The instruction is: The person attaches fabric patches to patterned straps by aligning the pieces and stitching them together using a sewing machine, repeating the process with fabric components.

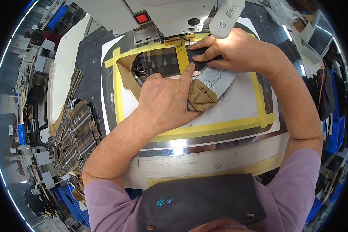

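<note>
A sewing machine head (170,19) stands over a work piece made of a plaid fabric panel (156,62), tan cloth (202,96) and a dark strip (197,58). My left hand (162,96) lies on the piece, index finger stretched toward the dark strip and thumb spread by the tan cloth; its other fingers are partly hidden. With fingers extended, my right hand (228,50) presses the dark strip flat close to the needle area. A yellow guide strip (182,58) runs beside the plaid panel. Loose threads hang over pale lining (220,79).
Yellow tape (197,129) frames a white sheet (236,112) on the machine bed. More plaid pieces (79,131) hang at the left edge. A white lamp arm (227,17) juts above my right hand. Blue bins (335,133) stand at the right.
</note>
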`<act>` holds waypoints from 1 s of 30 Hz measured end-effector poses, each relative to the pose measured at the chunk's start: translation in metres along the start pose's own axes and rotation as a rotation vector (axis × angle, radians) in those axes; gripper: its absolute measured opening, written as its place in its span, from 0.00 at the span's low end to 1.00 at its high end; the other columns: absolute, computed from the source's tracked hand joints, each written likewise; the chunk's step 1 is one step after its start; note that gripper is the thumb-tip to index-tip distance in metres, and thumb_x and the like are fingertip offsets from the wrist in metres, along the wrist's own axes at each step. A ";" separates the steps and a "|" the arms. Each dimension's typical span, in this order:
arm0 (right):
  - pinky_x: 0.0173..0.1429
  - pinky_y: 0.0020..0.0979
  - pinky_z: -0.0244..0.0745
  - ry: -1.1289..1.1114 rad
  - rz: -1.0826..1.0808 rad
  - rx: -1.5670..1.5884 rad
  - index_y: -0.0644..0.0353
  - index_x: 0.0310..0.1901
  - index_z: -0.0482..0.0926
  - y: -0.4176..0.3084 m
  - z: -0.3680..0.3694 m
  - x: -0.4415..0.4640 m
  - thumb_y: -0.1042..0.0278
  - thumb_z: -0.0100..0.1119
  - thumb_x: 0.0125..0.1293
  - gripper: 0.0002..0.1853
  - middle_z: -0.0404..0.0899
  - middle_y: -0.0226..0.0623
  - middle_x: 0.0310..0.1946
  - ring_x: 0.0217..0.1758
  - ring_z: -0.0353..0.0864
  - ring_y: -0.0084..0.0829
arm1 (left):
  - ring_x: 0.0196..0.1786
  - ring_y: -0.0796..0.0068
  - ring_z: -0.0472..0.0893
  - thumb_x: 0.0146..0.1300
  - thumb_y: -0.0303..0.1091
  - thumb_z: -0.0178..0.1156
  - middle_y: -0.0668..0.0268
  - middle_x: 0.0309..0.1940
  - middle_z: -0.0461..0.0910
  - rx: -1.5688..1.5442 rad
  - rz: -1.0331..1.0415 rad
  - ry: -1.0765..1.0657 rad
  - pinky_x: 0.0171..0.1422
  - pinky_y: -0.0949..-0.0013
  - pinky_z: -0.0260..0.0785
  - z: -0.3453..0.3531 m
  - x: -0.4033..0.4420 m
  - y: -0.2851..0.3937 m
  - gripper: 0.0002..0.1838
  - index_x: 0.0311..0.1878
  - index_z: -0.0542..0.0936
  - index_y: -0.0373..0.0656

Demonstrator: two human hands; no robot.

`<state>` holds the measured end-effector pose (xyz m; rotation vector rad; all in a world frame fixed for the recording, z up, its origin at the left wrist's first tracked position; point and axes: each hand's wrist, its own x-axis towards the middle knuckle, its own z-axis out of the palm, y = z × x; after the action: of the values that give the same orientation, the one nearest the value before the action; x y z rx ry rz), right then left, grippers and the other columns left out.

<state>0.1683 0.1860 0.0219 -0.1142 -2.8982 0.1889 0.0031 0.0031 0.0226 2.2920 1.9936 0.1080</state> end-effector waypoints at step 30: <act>0.57 0.37 0.81 -0.008 0.046 -0.081 0.48 0.46 0.91 0.004 0.004 0.003 0.64 0.70 0.60 0.12 0.87 0.28 0.54 0.55 0.85 0.35 | 0.28 0.59 0.85 0.53 0.57 0.72 0.62 0.23 0.84 0.014 0.095 0.059 0.40 0.59 0.70 0.006 0.009 -0.009 0.41 0.65 0.77 0.41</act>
<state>0.1649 0.1897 0.0179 -0.1941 -2.9134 0.0801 -0.0036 0.0133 0.0154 2.4198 1.9177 0.1715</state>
